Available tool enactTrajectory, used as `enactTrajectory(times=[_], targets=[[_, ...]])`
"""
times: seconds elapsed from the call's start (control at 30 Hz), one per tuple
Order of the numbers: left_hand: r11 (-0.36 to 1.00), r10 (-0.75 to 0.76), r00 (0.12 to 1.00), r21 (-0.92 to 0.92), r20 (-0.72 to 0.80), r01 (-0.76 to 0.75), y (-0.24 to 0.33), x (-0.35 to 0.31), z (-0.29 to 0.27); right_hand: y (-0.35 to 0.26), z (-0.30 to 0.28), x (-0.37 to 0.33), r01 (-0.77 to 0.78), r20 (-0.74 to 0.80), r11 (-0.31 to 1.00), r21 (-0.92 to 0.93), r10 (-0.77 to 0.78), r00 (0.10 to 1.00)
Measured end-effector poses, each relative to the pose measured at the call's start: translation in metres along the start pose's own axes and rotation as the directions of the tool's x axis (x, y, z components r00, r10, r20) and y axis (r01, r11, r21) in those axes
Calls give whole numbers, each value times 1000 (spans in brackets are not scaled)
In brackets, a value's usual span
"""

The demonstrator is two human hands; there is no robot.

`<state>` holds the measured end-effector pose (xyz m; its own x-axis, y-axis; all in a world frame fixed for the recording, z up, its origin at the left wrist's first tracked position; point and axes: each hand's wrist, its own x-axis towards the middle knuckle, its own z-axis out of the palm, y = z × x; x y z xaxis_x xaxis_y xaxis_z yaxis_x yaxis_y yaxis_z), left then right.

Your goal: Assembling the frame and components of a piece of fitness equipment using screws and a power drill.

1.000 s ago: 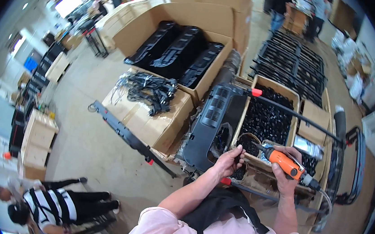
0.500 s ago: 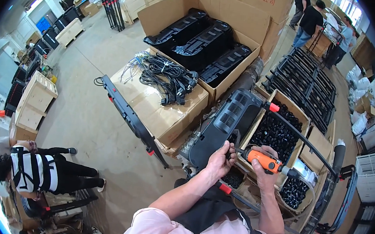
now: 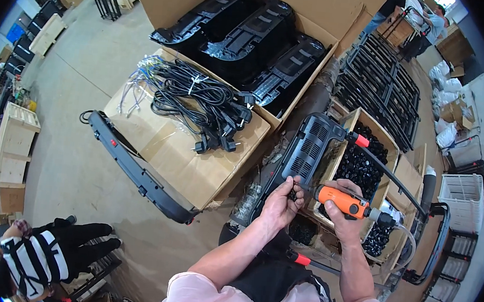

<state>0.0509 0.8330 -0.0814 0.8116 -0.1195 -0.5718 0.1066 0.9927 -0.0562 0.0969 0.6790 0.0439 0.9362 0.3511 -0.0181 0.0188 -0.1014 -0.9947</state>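
My right hand (image 3: 344,222) is wrapped round an orange air screwdriver (image 3: 339,202), held level with its bit pointing left and a clear hose at its rear end. Close to the bit, my left hand (image 3: 281,206) has its thumb and fingers pinched together. Small dark pieces show in its curled fingers, too small to name. Just beyond both hands lies a black plastic housing (image 3: 311,143) with vent slots, tilted and partly covered by my left hand. Beside it runs a black tube frame (image 3: 388,175) with red ends.
Wooden bins hold black knob-like parts (image 3: 363,165) and smaller dark pieces (image 3: 304,231). Black cables (image 3: 200,97) lie on a cardboard box (image 3: 182,165), with a long black part (image 3: 135,167) against it. Behind stands a carton of black shells (image 3: 248,29). A person in stripes (image 3: 39,262) is at lower left.
The whole view has shifted and turned, so the boxes and cables sit further left. My hands keep nearly the same pose, with the screwdriver still in my right hand.
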Motion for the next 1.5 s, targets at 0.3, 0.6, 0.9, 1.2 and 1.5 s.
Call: enactTrajectory(times=[0.3, 0.6, 0.9, 1.2, 1.5], targets=[[999, -38, 998, -35, -45, 36, 18, 11, -9, -6, 19, 26, -95, 53, 994, -45, 97, 994], [997, -41, 999, -71, -28, 38, 17, 19, -7, -10, 32, 44, -119, 127, 983, -137, 136, 982], [968, -39, 998, 250, 47, 26, 4, 0, -24, 6, 48, 72, -95, 116, 969, -230, 124, 985], [938, -55, 994, 345, 90, 21, -9, 0, -41, 17, 61, 81, -144, 146, 949, -281, 191, 971], [914, 13, 985, 398, 170, -81, -15, 5, -44, 8, 67, 91, 51, 305, 882, -469, 108, 946]])
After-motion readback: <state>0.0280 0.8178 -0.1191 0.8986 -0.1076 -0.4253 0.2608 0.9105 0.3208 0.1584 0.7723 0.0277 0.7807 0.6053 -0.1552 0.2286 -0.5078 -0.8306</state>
